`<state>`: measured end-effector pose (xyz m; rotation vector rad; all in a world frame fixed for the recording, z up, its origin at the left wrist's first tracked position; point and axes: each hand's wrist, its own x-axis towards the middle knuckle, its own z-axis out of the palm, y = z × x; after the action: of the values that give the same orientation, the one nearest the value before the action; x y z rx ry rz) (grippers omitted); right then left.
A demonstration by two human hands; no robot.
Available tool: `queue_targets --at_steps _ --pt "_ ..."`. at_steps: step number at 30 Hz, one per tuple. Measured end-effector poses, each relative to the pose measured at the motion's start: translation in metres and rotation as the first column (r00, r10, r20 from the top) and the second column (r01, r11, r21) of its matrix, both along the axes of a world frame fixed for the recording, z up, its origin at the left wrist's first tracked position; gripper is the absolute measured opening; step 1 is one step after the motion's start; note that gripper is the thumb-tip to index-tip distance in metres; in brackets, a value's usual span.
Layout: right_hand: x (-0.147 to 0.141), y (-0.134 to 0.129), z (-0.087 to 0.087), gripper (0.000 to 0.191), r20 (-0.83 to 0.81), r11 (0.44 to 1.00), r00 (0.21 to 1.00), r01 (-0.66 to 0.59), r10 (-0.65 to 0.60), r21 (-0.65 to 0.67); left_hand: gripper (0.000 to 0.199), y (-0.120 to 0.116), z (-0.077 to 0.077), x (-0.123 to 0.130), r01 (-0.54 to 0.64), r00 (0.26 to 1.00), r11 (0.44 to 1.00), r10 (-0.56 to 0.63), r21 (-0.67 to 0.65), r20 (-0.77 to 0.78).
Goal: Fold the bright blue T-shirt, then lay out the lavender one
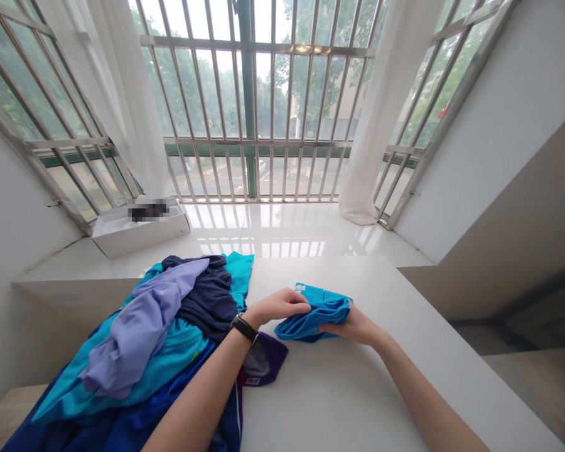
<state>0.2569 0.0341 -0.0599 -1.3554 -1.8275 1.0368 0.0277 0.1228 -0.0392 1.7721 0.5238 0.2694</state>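
Observation:
A bright blue garment [317, 317], folded into a small bundle with white lettering on its far corner, is between my hands over the white table. My left hand [280, 305], with a black watch on the wrist, has its fingers closed on the left side of the cloth. On the right end, my right hand [360, 325] grips the bundle, its thumb below and its other fingers partly hidden by the fabric. Beneath my left forearm lies a dark purple garment [270, 361] with a small label.
Heaped clothes at the left include a lavender garment [136, 326], a navy one [209, 289] and a turquoise one [70, 389]. A white open box [144, 235] stands on the glossy windowsill [282, 229]. Behind are barred windows and white curtains [367, 125].

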Motion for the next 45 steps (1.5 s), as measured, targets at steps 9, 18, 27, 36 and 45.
queue_targets --at_steps 9,18,27,36,45 --pt "0.012 0.0 0.017 0.053 -0.427 0.934 0.832 0.298 -0.354 -0.196 0.077 0.011 0.005 -0.014 0.181 0.943 0.932 -0.074 -0.315 0.324" --pt "0.006 -0.011 0.036 0.055 -0.585 0.87 0.679 0.172 -0.444 -0.462 0.064 -0.02 0.012 0.014 0.06 0.948 0.983 -0.001 -0.174 0.319" --pt "0.026 0.008 0.013 0.055 -0.392 0.859 0.802 0.271 -0.451 -0.435 0.067 -0.02 -0.016 0.02 -0.089 0.975 0.881 0.173 -0.465 0.141" --pt "0.065 0.023 -0.018 0.095 0.053 0.753 0.768 0.638 -0.639 -0.161 0.069 0.02 -0.042 0.004 -0.539 0.821 0.825 0.56 0.172 -0.114" --pt "0.062 0.038 -0.042 0.055 -0.107 0.757 0.75 0.645 -0.653 -0.099 0.07 0.039 -0.04 0.04 -0.579 0.809 0.815 0.573 -0.004 -0.131"
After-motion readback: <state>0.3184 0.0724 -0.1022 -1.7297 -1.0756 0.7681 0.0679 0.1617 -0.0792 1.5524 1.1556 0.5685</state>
